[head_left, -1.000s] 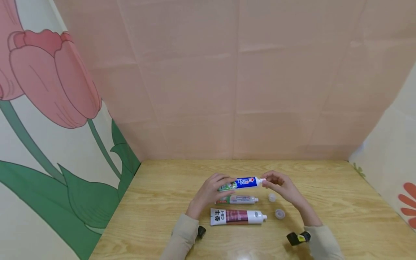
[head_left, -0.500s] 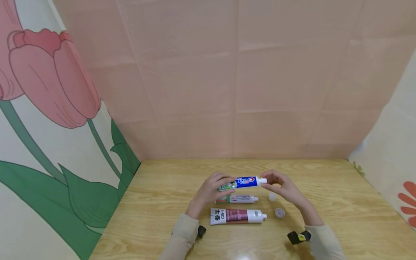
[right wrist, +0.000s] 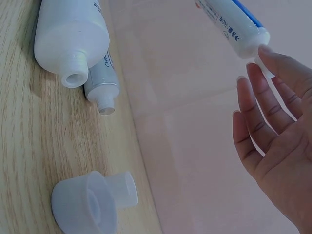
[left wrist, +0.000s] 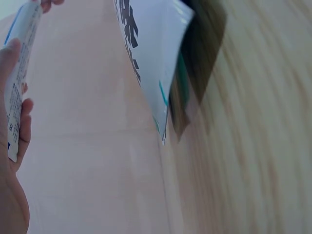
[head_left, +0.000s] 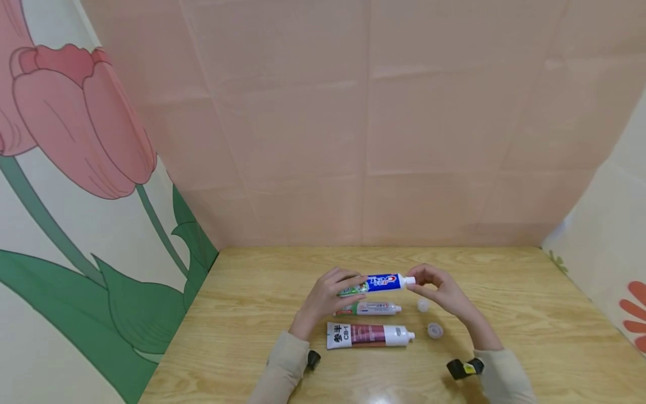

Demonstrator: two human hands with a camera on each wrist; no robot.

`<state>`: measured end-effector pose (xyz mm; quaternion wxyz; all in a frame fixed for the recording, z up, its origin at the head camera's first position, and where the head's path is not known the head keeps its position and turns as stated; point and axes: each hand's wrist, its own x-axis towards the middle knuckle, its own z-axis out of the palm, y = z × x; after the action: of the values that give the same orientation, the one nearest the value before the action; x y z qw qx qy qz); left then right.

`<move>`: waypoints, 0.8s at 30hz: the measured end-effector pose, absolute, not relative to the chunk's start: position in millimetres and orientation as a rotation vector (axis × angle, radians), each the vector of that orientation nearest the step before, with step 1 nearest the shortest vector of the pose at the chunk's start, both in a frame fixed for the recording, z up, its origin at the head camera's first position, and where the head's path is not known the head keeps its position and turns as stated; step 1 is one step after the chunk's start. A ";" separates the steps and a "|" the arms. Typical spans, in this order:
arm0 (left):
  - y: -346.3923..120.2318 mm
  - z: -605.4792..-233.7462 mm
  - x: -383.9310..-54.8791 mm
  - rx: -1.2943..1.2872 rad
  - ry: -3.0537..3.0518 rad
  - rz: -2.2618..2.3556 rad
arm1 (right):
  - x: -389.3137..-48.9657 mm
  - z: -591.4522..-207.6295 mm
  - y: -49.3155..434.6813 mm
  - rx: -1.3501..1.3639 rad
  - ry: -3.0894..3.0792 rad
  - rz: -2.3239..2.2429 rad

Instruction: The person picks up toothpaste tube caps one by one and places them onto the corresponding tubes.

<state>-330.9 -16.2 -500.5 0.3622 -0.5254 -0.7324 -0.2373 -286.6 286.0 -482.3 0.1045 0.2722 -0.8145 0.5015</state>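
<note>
Above the table, my left hand grips a blue, green and white toothpaste tube by its body, nozzle end pointing right. At that end my right hand pinches the small white cap between thumb and index finger; its other fingers are spread loosely, as the right wrist view shows. Below the held tube lie two uncapped tubes: a smaller green and white toothpaste tube, partly behind my left hand, and a larger white and maroon tube nearer me. The larger one's bare nozzle faces the right wrist camera.
Two loose caps lie right of the tubes on the wooden table: a small translucent one and a wider one. A pink cloth backdrop rises behind the table; patterned panels stand at both sides.
The right fingertips have shifted on the cap, so more of its white side shows than a second ago. The left hand, held tube and things on the table have hardly moved.
</note>
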 end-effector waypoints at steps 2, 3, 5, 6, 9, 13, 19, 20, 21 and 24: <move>-16.0 -500.3 -331.3 -1.351 -1.881 -0.595 | -286.3 -481.9 286.2 0.796 -2.404 1.484; -15.8 -500.2 -331.4 -1.350 -1.877 -0.586 | -286.0 -481.6 286.4 0.796 -2.405 1.483; -15.5 -499.9 -331.5 -1.349 -1.869 -0.571 | -285.5 -481.1 286.5 0.796 -2.408 1.483; -15.4 -499.7 -331.5 -1.349 -1.864 -0.566 | -285.2 -480.9 286.6 0.797 -2.410 1.481; -14.9 -498.9 -331.5 -1.352 -1.845 -0.559 | -284.5 -480.0 286.6 0.784 -2.419 1.482; -14.6 -498.1 -331.1 -1.355 -1.831 -0.553 | -284.2 -479.9 286.2 0.765 -2.434 1.479; -14.6 -497.4 -331.4 -1.354 -1.820 -0.536 | -285.8 -481.7 287.5 0.736 -2.459 1.477; -14.6 -497.4 -331.5 -1.357 -1.816 -0.537 | -286.1 -482.0 287.7 0.733 -2.462 1.472; -14.5 -497.1 -331.4 -1.358 -1.811 -0.538 | -286.3 -482.3 287.9 0.728 -2.467 1.467; -14.3 -496.9 -331.3 -1.363 -1.797 -0.535 | -286.3 -482.8 288.4 0.718 -2.477 1.458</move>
<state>-331.3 -14.3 -496.9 0.4002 -0.5388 -0.7104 -0.2116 -286.3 288.4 -482.8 0.0891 0.2415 -0.8327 0.4902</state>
